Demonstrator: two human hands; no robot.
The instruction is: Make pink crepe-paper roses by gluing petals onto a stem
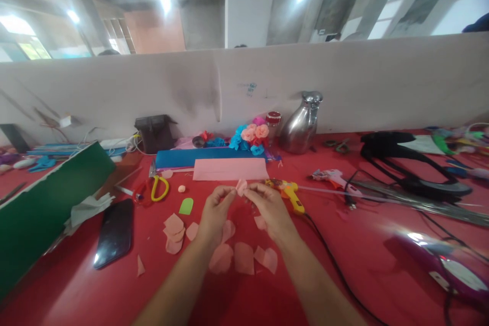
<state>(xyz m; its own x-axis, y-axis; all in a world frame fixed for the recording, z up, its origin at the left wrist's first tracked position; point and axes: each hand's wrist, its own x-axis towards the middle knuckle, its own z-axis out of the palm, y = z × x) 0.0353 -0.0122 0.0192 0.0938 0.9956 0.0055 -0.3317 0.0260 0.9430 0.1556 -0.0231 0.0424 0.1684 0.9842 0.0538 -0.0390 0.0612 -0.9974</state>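
My left hand [214, 213] and my right hand [268, 205] meet above the red table [344, 244], both pinching a small pink paper petal [241, 186] between fingertips. Several cut pink petals [244, 257] lie on the table below my wrists, with more pink petals [173, 232] to the left. A flat pink paper sheet [229, 168] lies just beyond my hands, in front of a blue sheet [198, 157]. A yellow glue gun [291, 193] rests right of my right hand.
Finished paper flowers [250, 137] and a metal jug [302, 123] stand by the white partition. Yellow-handled scissors [158, 188], a phone [114, 232], a green roll [42, 204], a second glue gun [332, 177], black cables and wires [412, 168] surround the work area.
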